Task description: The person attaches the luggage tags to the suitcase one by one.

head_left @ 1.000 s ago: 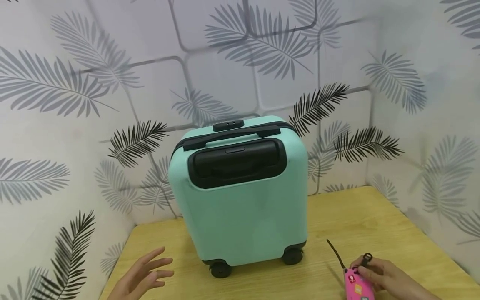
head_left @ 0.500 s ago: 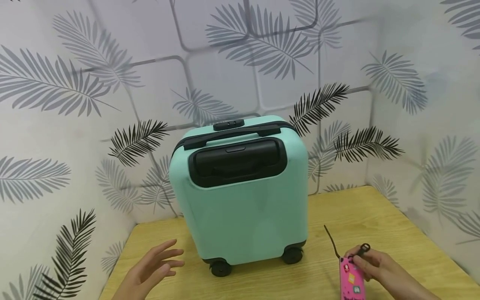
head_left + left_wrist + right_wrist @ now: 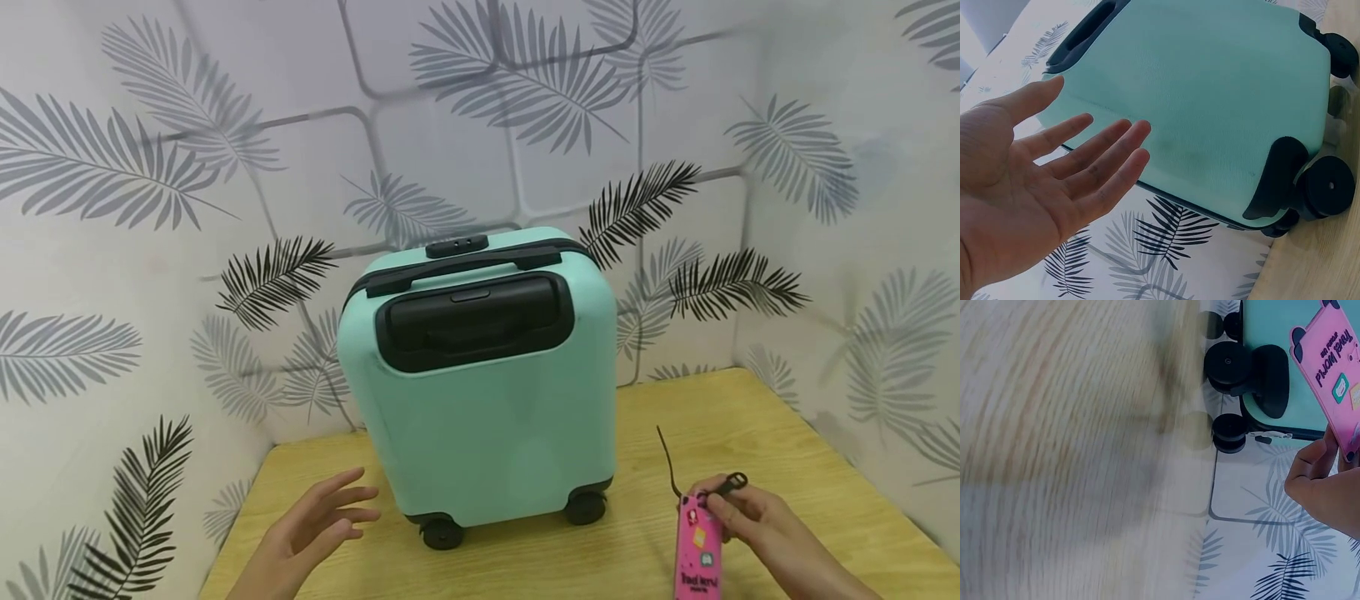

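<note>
A mint-green suitcase (image 3: 502, 442) stands upright on the wooden table, its black carry handle (image 3: 465, 268) on top and wheels on the tabletop. To its right, my right hand (image 3: 757, 521) pinches a pink luggage tag (image 3: 697, 550) by its upper end. The tag hangs down, with small colored pictures and lettering on its face; a thin black strap (image 3: 666, 462) sticks up from it and a buckle end (image 3: 735, 481) shows above my fingers. My left hand (image 3: 1054, 181) is held in the air left of the suitcase, fingers spread and nothing in it.
The wooden table (image 3: 765, 450) runs back to walls covered in leaf-patterned paper (image 3: 480, 142) behind and on both sides. Black wheels (image 3: 1232, 365) under the suitcase touch the tabletop. A black combination lock (image 3: 456, 247) sits on the suitcase's top edge.
My right hand has lifted the luggage tag a little, so more of its face shows. My left hand has moved slightly up and right, nearer the suitcase. The suitcase has stayed put.
</note>
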The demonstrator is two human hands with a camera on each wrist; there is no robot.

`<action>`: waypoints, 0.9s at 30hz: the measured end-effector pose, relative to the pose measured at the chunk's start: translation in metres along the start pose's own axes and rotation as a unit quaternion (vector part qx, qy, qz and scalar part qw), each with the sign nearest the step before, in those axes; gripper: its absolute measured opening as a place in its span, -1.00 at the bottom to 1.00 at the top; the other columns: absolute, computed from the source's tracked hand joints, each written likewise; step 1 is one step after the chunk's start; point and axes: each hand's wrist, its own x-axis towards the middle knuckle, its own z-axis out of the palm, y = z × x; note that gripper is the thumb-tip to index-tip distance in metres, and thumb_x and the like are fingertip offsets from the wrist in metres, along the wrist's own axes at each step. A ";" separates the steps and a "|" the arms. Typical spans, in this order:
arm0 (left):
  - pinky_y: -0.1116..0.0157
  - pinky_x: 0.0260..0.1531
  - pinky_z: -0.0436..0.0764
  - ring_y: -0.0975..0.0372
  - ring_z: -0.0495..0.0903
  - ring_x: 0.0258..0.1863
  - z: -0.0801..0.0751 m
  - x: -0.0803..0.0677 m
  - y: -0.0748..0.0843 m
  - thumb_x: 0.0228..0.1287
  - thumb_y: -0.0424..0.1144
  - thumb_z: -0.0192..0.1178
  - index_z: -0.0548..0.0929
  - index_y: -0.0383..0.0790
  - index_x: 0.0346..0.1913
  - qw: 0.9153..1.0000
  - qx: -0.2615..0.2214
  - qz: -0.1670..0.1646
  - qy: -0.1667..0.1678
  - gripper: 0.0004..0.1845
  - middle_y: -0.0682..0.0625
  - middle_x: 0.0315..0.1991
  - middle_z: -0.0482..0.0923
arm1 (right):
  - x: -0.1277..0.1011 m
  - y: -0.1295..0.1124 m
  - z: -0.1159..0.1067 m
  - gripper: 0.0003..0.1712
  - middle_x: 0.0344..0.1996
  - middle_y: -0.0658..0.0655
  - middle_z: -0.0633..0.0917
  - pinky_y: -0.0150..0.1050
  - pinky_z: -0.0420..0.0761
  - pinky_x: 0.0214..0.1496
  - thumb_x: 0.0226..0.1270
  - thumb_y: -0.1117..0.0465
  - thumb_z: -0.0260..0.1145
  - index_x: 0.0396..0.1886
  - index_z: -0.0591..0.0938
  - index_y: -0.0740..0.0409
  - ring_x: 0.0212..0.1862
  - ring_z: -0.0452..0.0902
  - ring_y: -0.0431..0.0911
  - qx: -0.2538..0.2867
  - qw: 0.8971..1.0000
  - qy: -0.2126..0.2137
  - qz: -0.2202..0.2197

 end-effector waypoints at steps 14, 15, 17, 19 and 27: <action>0.27 0.13 0.65 0.17 0.68 0.19 0.010 0.007 0.008 0.68 -0.21 0.00 0.29 -0.20 0.55 0.999 -0.002 -0.024 0.024 -0.50 -0.11 0.34 0.55 | 0.004 -0.021 0.020 -0.61 0.00 -0.14 0.65 -0.25 0.62 0.02 0.74 0.01 0.00 0.31 0.56 0.04 0.00 0.59 -0.22 0.000 0.993 0.117 -0.003; 0.26 0.13 0.66 0.15 0.68 0.20 0.010 0.007 0.009 0.68 -0.22 0.00 0.30 -0.20 0.55 0.999 -0.001 -0.022 0.024 -0.50 -0.13 0.34 0.54 | 0.005 -0.022 0.021 -0.62 0.00 -0.15 0.65 -0.27 0.61 0.02 0.74 0.02 0.00 0.29 0.57 0.05 0.00 0.59 -0.23 0.009 0.992 0.125 -0.008; 0.25 0.13 0.66 0.13 0.68 0.21 0.010 0.009 0.009 0.68 -0.22 0.00 0.31 -0.20 0.55 1.000 -0.002 -0.019 0.024 -0.51 -0.13 0.34 0.55 | 0.007 -0.025 0.023 -0.65 0.00 -0.17 0.67 -0.30 0.60 0.02 0.74 0.05 0.00 0.23 0.58 0.07 -0.01 0.61 -0.22 0.032 0.990 0.138 -0.023; 0.25 0.13 0.66 0.11 0.67 0.21 0.011 0.010 0.009 0.68 -0.23 0.00 0.32 -0.20 0.54 1.000 -0.004 -0.015 0.025 -0.51 -0.11 0.33 0.57 | 0.008 -0.026 0.024 -0.66 -0.01 -0.18 0.68 -0.35 0.56 0.03 0.75 0.06 0.00 0.18 0.63 0.06 -0.04 0.60 -0.21 0.044 0.988 0.147 -0.038; 0.25 0.14 0.65 0.10 0.67 0.21 0.016 0.012 0.007 0.69 -0.30 -0.05 0.26 -0.36 0.55 1.000 -0.021 0.015 -0.004 -0.50 -0.33 0.35 0.50 | 0.006 -0.022 0.027 -0.65 0.02 -0.25 0.70 -0.37 0.48 -0.09 0.74 0.13 -0.01 0.12 0.68 0.12 -0.05 0.50 -0.26 0.060 0.980 0.159 -0.100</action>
